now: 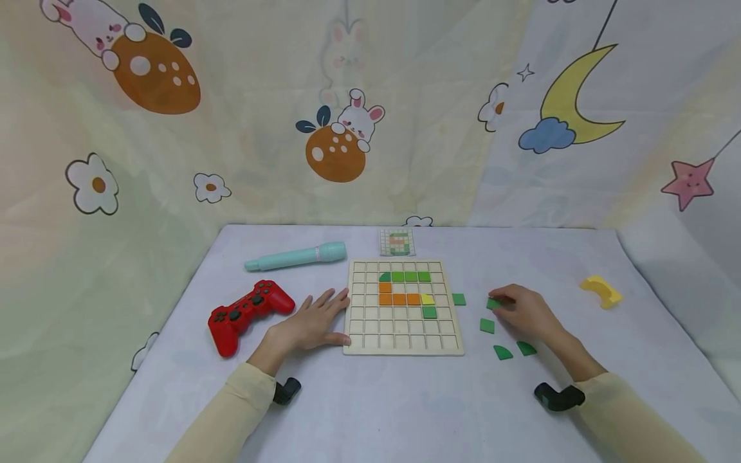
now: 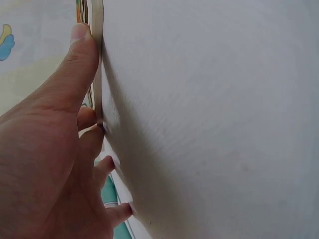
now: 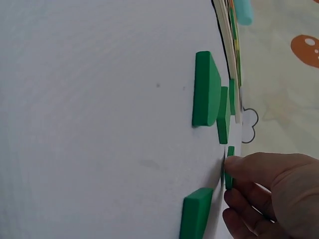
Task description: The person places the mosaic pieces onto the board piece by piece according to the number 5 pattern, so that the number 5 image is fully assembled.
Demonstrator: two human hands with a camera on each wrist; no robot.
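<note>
My left hand [image 1: 312,325] lies with spread, straight fingers at the left edge of a wooden grid board [image 1: 399,331], its thumb touching the rim. In the left wrist view the thumb [image 2: 79,64] presses along the board's side. Green, orange and yellow tiles fill some of the squares. Right of the board, my right hand [image 1: 523,310] pinches a green square tile [image 3: 230,167] between thumb and fingers, close over the table. Nearer me are another green square tile [image 1: 487,326] and two green quarter-round tiles, one on the left [image 1: 502,352] and one on the right [image 1: 526,348].
One more green square tile [image 1: 459,299] sits beside the board's right edge. Behind the board is a small pattern card [image 1: 397,242]. A red game controller [image 1: 249,314] and a teal microphone-shaped stick [image 1: 296,257] lie to the left, a yellow arch-shaped piece [image 1: 603,290] far right.
</note>
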